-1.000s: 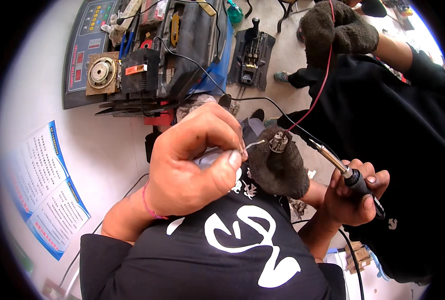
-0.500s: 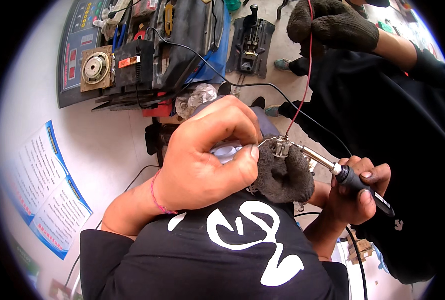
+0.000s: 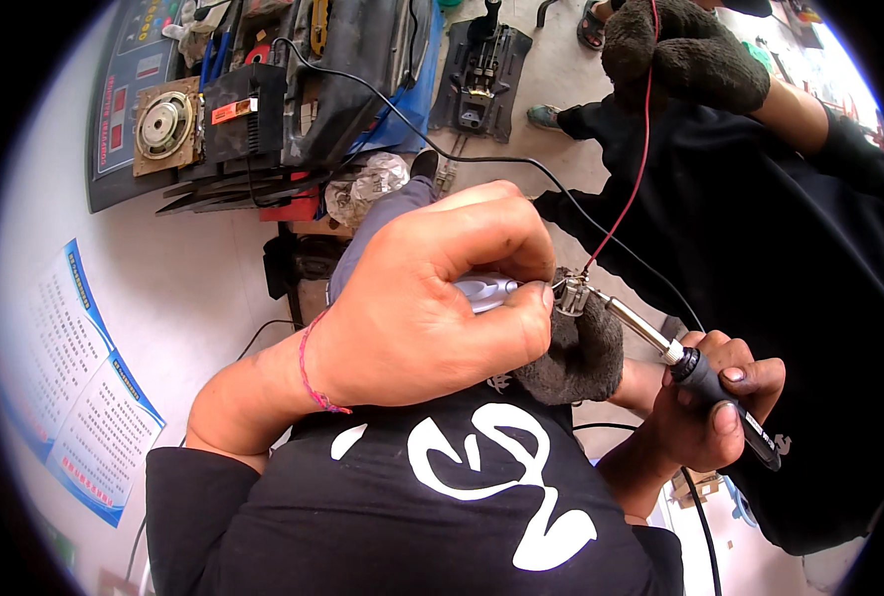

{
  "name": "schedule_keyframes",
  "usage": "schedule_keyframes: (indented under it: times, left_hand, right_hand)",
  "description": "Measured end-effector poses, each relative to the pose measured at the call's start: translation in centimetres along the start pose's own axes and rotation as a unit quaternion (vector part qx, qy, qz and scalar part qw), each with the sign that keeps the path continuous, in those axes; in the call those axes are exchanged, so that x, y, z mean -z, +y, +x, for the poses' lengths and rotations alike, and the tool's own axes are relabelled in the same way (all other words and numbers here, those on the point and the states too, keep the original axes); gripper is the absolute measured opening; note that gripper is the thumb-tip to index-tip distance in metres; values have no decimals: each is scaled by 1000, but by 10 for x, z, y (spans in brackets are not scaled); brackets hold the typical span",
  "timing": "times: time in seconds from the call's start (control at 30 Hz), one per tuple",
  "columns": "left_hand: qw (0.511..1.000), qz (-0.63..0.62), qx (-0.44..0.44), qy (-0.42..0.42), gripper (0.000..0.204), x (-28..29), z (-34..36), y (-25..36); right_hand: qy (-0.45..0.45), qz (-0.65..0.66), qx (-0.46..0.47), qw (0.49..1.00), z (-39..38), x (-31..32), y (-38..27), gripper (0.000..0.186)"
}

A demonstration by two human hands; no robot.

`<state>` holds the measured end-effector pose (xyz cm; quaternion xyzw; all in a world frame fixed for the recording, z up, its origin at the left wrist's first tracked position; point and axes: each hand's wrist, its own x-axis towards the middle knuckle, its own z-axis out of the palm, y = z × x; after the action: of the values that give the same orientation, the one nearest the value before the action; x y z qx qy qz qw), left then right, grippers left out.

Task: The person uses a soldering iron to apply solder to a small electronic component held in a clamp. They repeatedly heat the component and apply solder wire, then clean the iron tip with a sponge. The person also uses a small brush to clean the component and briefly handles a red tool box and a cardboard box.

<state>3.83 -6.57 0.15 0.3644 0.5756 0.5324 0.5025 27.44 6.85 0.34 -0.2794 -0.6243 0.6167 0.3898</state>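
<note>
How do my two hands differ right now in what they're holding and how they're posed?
The left hand is curled, its fingertips pinching a small silvery piece at the metal part. The right hand is lower and wraps a black soldering iron like a pen. Both are bare and meet at that part.

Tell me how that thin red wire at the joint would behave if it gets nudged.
The red wire hangs in a loose curve from the gloved hand down to the small metal part, so it is probably floppy and light. A nudge would likely sway it, perhaps tugging the joint where the soldering iron touches.
</note>
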Motion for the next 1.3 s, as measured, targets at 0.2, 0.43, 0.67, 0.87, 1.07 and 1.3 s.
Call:
schedule_keyframes:
  times: [0.2,0.43,0.67,0.87,1.07,1.3]
  left_hand:
    - [999,-34,34,8,7,0,1,0]
    - [998,-51,29,-14,7,3,3,-3]
    - [998,-46,38,-24,7,5,7,-3]
    - [997,-22,61,-39,7,8,11,1]
    - [996,-49,70,-40,8,9,11,-4]
    - [995,-68,55,-40,8,10,11,-7]
  right_hand:
    - [38,-14,2,999,-4,-14,-2,36]
    - [14,-71,15,997,-6,-20,-12,30]
    - [17,-71,12,997,-7,-26,-14,29]
    - [-10,-98,3,995,-5,-24,-24,31]
    - [-122,-186,4,975,5,-22,-33,29]
    - [14,-219,-32,975,-6,-34,-38,25]
